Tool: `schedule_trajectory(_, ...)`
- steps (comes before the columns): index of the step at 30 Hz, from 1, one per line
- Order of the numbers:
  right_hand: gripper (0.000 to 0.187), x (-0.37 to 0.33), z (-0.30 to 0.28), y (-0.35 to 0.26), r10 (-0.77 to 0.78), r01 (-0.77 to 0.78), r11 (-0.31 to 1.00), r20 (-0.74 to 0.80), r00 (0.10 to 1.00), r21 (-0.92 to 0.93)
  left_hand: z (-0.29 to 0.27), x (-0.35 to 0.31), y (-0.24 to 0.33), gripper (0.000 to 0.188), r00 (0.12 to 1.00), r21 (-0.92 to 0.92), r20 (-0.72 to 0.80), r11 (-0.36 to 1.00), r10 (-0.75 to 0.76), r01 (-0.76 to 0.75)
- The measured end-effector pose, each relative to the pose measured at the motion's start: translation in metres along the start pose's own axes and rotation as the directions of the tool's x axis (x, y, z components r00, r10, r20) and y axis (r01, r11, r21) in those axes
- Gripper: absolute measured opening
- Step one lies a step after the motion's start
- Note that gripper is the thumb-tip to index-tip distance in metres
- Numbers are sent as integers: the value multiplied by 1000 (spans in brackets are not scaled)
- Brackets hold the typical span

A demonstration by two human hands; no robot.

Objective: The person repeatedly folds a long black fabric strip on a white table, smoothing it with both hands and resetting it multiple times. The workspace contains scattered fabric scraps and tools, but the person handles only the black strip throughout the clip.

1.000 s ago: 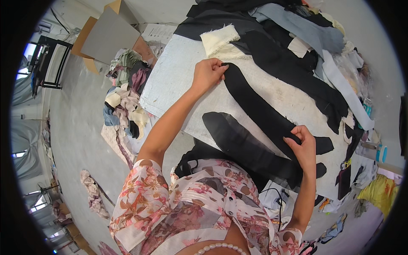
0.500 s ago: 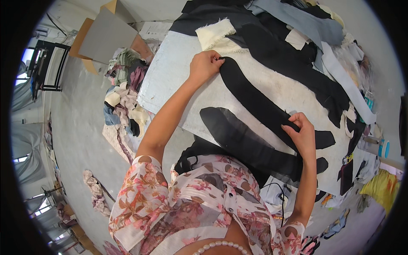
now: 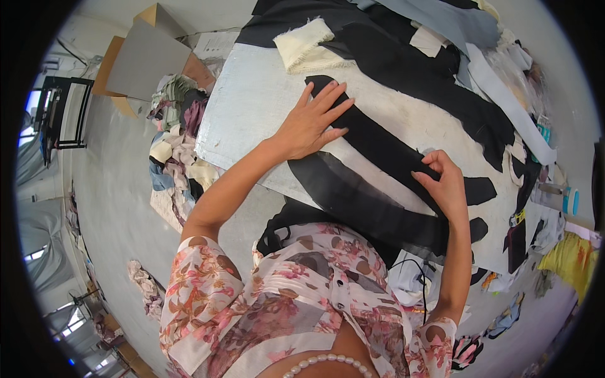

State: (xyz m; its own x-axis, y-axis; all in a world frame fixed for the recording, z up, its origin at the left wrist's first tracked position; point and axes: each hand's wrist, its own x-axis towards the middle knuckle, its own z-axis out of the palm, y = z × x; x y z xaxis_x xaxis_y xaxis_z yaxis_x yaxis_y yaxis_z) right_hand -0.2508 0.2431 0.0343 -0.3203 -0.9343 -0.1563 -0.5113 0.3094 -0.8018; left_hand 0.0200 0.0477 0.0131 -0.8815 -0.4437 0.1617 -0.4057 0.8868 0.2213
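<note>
A long curved black fabric strip (image 3: 378, 142) lies slantwise across the pale tabletop (image 3: 220, 120). My left hand (image 3: 312, 120) rests on its far left end, fingers stretched out and spread over the cloth. Toward the strip's right end, my right hand (image 3: 444, 183) pinches its upper edge between thumb and fingers. Nearer my body lies a second curved piece, sheer black fabric (image 3: 343, 189), partly hanging past the table's edge. The ends of black pieces (image 3: 479, 191) show beyond my right wrist.
A frayed cream cloth (image 3: 305, 45) and a large black fabric piece (image 3: 403, 75) lie at the far side. Fabric scraps (image 3: 179, 148) are heaped left of the table, near a cardboard box (image 3: 148, 60). Blue-handled scissors (image 3: 570, 200) and a dark phone-like object (image 3: 515, 247) lie at right.
My left hand has let go of its pinch on the strip's end and now lies spread on it. My right hand keeps its pinch. The sheer piece's left end has shifted slightly.
</note>
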Motion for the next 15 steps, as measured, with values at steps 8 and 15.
schedule_trajectory(8,34,5,-2,10,16,-26,992,-80,997,-125,3,10,-22,72,993,90,107,995,44,-54)
schedule_trajectory(15,35,1,-8,7,33,-50,982,-96,995,-180,5,11,8,76,967,-2,152,979,203,-206)
